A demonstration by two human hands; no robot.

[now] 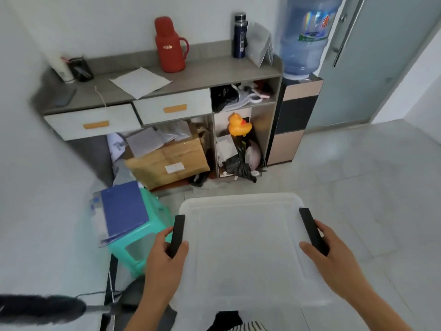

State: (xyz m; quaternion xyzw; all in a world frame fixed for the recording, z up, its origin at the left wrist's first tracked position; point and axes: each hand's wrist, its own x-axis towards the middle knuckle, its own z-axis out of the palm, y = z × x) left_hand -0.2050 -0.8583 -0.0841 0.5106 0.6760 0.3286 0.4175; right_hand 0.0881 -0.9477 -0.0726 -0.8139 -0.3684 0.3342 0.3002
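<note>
Standing over it, the person has a see-through plastic storage box right in front of them, lid on, just beside the green stool with the blue folder lying on top. Whether the box rests on the floor or hangs in the air I cannot tell, since its base is hidden under the lid.

The left hand is wrapped round the left clip, thumb lying on the lid and fingers curled under the outer edge. The right hand does the same at the right clip. So each grip is closed on a black clip at a short side.

My guess is the box itself is light but bulky: thin, smooth plastic that flexes and could slip in a sweaty palm. The lid looks too bendy to bear a pull in its middle. The clips are the stiffest parts to hold, yet they may snap open under load, so fingers hooked beneath the rim under each clip seem safer. Something dark and striped shows near the near edge, perhaps cloth; if it is inside, the load would be soft and not heavy.
</note>
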